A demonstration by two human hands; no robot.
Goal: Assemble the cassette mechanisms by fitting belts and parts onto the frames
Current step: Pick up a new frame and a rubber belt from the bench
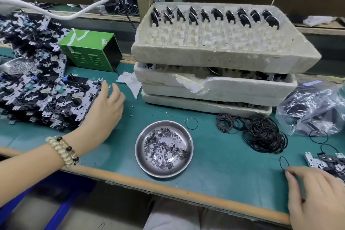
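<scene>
1. The pile of frames (37,84) lies at the left of the green bench (214,164). The left hand (104,110) rests on the near corner of the top frame (82,91). Its fingers are spread and fairly straight, not closed round the frame.
2. The frame looks like stiff stamped metal, light but sharp-edged, with small levers and spindles standing up from it. It may snag on its neighbours in the pile. The bare plate edges are the safest place to take hold.
3. The right hand (317,194) lies low at the near right with its fingers slightly bent. Its index tip is at a single belt (284,163). Whether that belt is pinched or only touched cannot be told.
4. The belts are thin, soft loops and probably almost weightless. Those in the heap of belts (261,132) will likely cling together, so pinching one strand should work better than scooping.
5. A second frame (324,160) is cut off by the right edge of the view.
6. The lower foam trays (214,84) hide most of what they hold.
7. The contents of the plastic bag (313,110) are unclear.
8. The small rings in the steel dish (139,145) are possibly washers.
</scene>
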